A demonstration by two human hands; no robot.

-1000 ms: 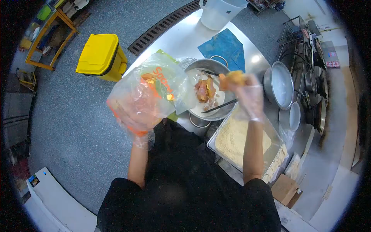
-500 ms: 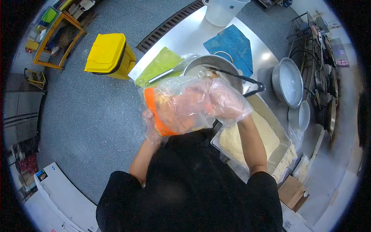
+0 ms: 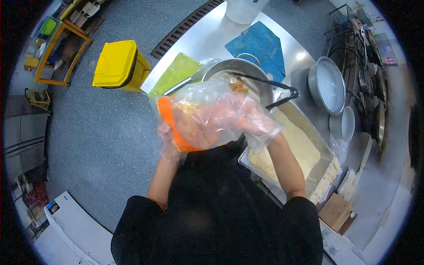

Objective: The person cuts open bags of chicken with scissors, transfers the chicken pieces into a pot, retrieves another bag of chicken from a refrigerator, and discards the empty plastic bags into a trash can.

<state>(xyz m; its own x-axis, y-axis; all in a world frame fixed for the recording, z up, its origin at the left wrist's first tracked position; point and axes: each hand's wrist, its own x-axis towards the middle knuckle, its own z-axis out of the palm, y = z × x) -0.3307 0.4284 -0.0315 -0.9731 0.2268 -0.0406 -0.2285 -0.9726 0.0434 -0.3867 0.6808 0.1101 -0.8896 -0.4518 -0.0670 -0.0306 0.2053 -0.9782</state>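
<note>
A clear plastic bag (image 3: 205, 117) with an orange band hangs in front of my chest, held between both hands. Pinkish and yellowish pieces show through it, possibly raw meat; I cannot tell exactly. My left hand (image 3: 166, 138), in a clear disposable glove, grips the bag's left end beside the band. On the right end, my gloved right hand (image 3: 259, 123) is closed on the plastic, fingers partly hidden. Just beyond the bag stands a metal pot (image 3: 267, 90) with brownish pieces inside. Black-handled tongs (image 3: 282, 102) rest across its rim, and a whisk (image 3: 184, 82) lies to its left.
A metal tray (image 3: 326, 170) of pale yellow powder (image 3: 291, 148) sits by my right forearm. Green (image 3: 179, 70) and blue sheets (image 3: 260, 48) lie on the steel table, with a white bucket (image 3: 242, 12) behind. Metal bowls (image 3: 329, 84) stand right; a yellow bin (image 3: 115, 64) stands left.
The view has shifted slightly. My right hand and the bag's right end have come down and inward a little, so more of the pot's contents shows. Both hands keep hold of the bag.
</note>
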